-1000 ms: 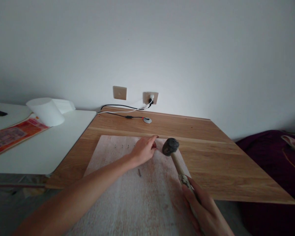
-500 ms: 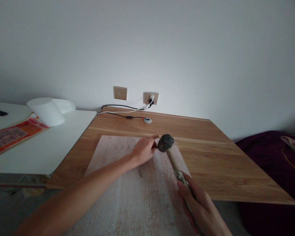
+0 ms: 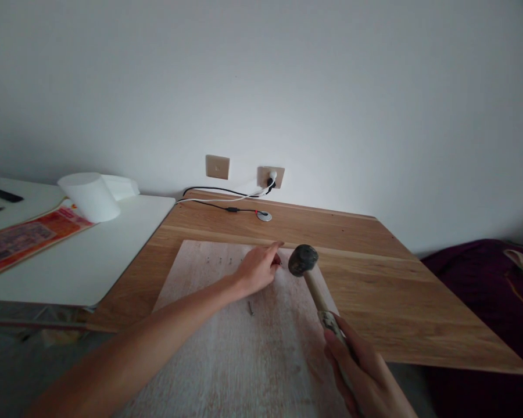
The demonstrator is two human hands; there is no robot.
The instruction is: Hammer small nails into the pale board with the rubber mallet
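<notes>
My right hand (image 3: 353, 363) is wrapped round the handle of a rubber mallet (image 3: 303, 260) with a dark, rounded head and a pale wooden shaft. The mallet head hangs just right of my left hand (image 3: 259, 268), apart from it. Thumb and fingers of my left hand are pinched together around a small nail (image 3: 280, 264), of which only the tip end shows; the index finger points away. Beneath both hands lies a pale wooden board (image 3: 226, 354). Several nails (image 3: 220, 260) stand in a row near its far edge, left of my hand. A loose nail (image 3: 250, 309) lies nearer me.
The board rests on a brown wooden table (image 3: 396, 290) against the wall. Cables (image 3: 218, 200) run along its back to a wall socket (image 3: 278, 176). To the left, a white table (image 3: 139, 255) carries a white roll (image 3: 91, 197) and an orange printed packet (image 3: 35, 235). Purple fabric (image 3: 470, 278) lies right.
The mallet head has drawn back slightly to the right, widening the gap from my left fingers. My left hand keeps its pinch at the same spot. The whole view has shifted a little.
</notes>
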